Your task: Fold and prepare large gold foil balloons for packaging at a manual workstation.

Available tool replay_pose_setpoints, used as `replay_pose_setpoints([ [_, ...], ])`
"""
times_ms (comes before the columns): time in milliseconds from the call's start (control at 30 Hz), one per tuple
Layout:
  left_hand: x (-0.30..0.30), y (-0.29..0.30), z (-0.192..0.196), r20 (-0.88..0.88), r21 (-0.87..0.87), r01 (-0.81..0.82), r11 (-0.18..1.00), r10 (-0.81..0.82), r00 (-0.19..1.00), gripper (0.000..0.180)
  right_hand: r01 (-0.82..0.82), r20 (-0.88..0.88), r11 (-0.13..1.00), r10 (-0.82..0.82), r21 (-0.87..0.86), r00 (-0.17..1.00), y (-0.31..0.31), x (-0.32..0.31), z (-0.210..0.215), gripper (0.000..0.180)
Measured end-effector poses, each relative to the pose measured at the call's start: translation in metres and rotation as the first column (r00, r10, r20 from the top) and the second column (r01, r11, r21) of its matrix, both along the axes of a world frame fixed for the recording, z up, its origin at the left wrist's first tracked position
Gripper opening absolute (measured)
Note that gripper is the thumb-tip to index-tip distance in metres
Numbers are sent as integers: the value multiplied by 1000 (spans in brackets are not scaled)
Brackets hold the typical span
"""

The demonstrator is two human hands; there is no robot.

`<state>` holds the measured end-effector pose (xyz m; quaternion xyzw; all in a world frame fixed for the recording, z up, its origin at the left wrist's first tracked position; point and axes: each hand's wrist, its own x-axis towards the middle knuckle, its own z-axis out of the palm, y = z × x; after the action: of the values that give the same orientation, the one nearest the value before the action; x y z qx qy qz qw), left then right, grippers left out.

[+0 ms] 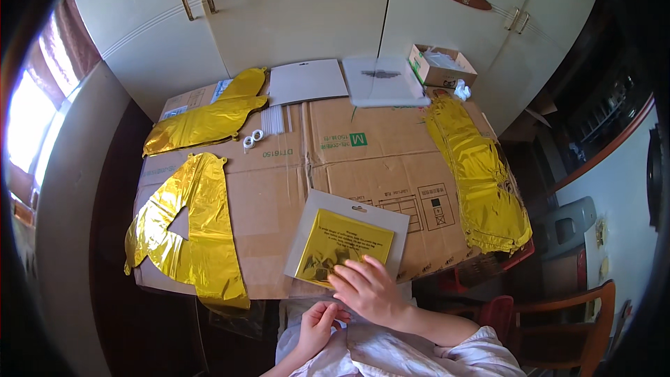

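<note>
A white card [398, 227] with a hanging slot lies slightly turned at the table's front edge. On it sits a folded gold foil balloon [342, 241], its flat packet bearing small dark print. Over the packet's lower right corner reaches my right hand [370, 293], fingers stretched out and touching or just above the foil. My left hand [321, 324] is close to my body just below the card, its fingers curled in toward the thumb with nothing visible in them. An unfolded gold foil balloon shaped like a letter A [209, 223] lies flat to the left.
Flattened cardboard [272, 181] covers the table. Further gold foil lies at the far left [209, 122] and in a pile at right [481, 174]. At the back are two tape rolls [257, 135], a stack of white cards [307, 82], clear plastic bags [386, 84] and an open box [443, 65]. A wooden chair [593, 321] stands right.
</note>
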<state>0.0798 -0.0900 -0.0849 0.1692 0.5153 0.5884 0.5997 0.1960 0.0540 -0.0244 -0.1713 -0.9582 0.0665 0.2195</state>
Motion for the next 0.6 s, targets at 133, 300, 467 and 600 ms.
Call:
replay_pose_setpoints([
  [133,2,8,4,-10,-7,34,999,-34,999,23,50,-9,999,-51,-9,999,5,16,1,30],
  [300,3,14,7,-17,-20,111,994,-111,994,24,77,-36,996,-76,42,996,8,21,-2,25],
  [467,-6,15,32,-258,-21,325,945,-319,912,25,44,-57,996,-39,83,998,15,20,-8,24],
  [600,-34,18,68,-689,6,403,915,-288,665,17,-3,-54,987,12,163,998,25,23,-9,23],
])
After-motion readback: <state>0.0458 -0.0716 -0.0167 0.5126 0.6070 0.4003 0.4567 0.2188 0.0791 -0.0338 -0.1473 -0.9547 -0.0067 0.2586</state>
